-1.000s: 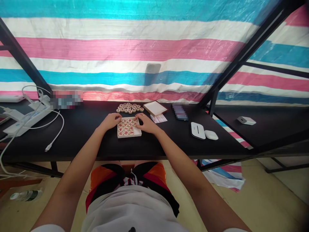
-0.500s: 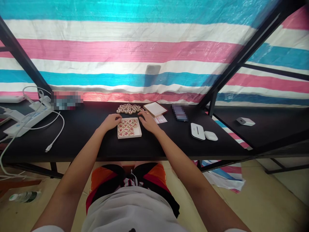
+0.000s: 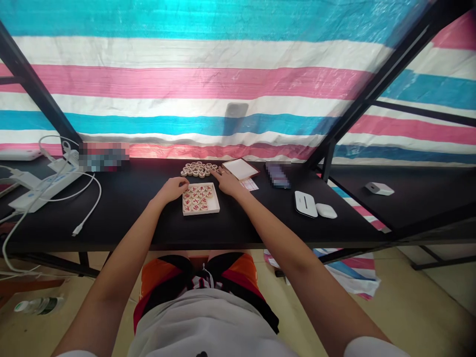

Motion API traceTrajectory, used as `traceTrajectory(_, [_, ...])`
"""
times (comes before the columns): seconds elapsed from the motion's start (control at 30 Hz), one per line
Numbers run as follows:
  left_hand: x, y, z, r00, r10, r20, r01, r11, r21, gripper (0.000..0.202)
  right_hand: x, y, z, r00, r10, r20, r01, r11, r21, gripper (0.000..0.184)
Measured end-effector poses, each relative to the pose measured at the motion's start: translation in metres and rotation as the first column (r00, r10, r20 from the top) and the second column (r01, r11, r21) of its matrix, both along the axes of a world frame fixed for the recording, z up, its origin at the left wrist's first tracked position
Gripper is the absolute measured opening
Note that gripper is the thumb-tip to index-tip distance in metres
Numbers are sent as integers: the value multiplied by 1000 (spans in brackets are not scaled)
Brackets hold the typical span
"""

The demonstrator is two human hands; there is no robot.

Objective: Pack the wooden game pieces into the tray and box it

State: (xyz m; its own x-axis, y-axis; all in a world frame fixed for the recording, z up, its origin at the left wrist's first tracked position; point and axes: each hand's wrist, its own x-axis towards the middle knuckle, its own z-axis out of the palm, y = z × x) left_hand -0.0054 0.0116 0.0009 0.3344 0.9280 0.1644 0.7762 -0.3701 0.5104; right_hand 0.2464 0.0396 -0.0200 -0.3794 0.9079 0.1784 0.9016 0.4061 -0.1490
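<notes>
A shallow white box rests on the black desk, with rows of round Chinese chess pieces with red characters in it and a gap at its right side. My left hand is closed at the box's far left corner, its curled fingertips on the rim and partly hiding a piece. Behind the box lies a loose group of Chinese chess pieces with dark characters. My right hand reaches to the right end of that group, fingers stretched out, fingertips at the outermost pieces. Whether they touch one is too small to tell.
A box lid lies right of the pieces, over a printed paper slip. Farther right are a phone, a white flat device and a white case. A power strip with cables occupies the left.
My right hand has moved from near the box's far right corner back and left to the dark-character pieces. My left hand stays at the box corner. The view has shifted slightly.
</notes>
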Motion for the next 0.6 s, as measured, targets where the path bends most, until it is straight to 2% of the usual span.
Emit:
traceTrajectory(0.1, [0, 0, 0, 1000, -5, -4, 5, 1000, 2, 31, -1, 3, -5, 999, 41, -17, -39, 998, 56, 84])
traceTrajectory(0.2, [1, -1, 2, 1000, 5, -8, -5, 1000, -2, 30, -1, 2, -5, 993, 116, -1, -115, 992, 55, 86])
traceTrajectory(0.3, [1, -2, 3, 1000, -1, -9, 1, 1000, -6, 30, -2, 0, -3, 987, 158, 7, -158, 987, 43, 82])
traceTrajectory(0.6, [1, 0, 1, 1000, 10, 2, -10, 1000, 2, 32, -8, -2, -2, 988, 133, -74, -134, 991, -7, 60])
